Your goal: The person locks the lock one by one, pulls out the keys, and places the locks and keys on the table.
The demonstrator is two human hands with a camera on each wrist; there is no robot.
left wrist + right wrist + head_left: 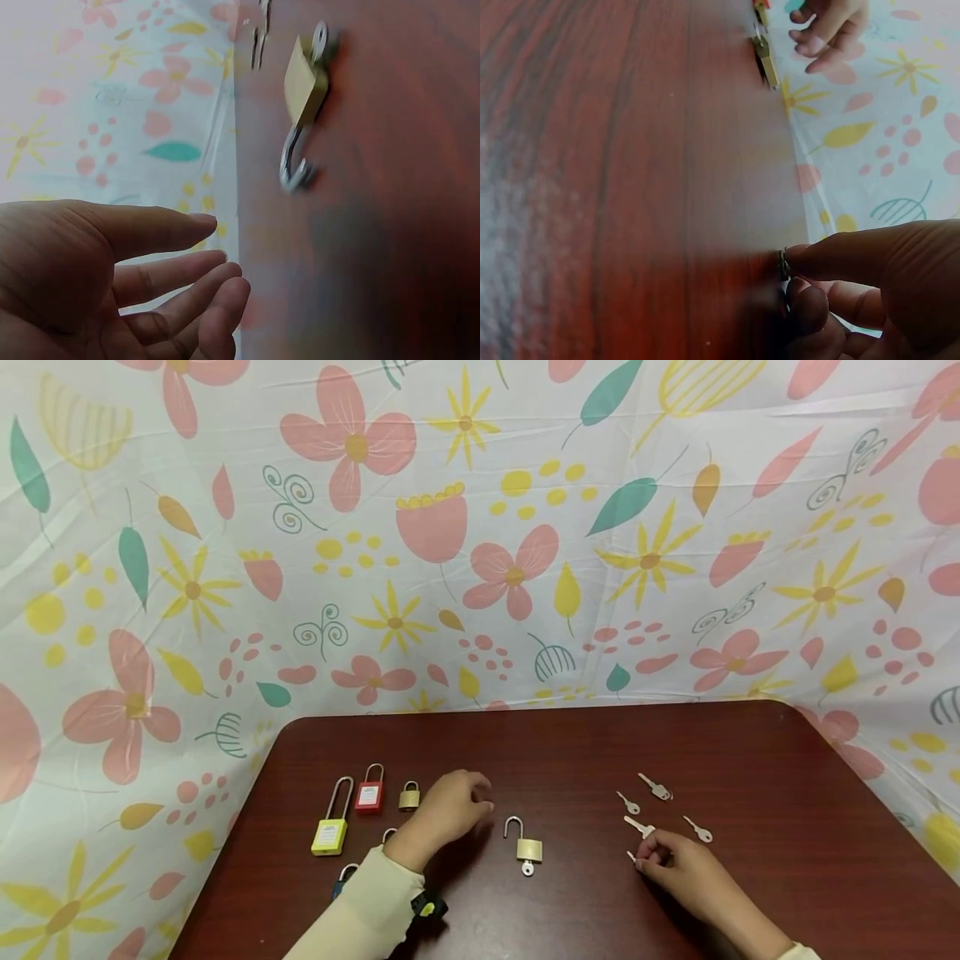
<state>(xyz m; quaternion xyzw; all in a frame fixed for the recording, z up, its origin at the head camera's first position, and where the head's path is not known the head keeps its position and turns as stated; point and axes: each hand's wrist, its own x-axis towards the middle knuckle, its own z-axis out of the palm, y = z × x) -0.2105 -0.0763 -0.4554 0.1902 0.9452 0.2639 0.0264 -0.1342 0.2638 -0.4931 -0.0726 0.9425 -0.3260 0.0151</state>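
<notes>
My right hand is low over the right part of the table and pinches a small key between thumb and fingers. In the right wrist view only an edge of that key shows at the fingertips. My left hand hovers left of the middle, its fingers loosely bent and holding nothing. Between the hands lies a brass padlock with its shackle swung open and a key in its bottom. The left wrist view shows this padlock beyond the fingertips.
Several loose keys lie around the right hand, including one key to its right. On the left stand a yellow padlock, a red padlock, a small brass padlock and a blue padlock, partly behind the left sleeve. A flowered cloth hangs behind the table.
</notes>
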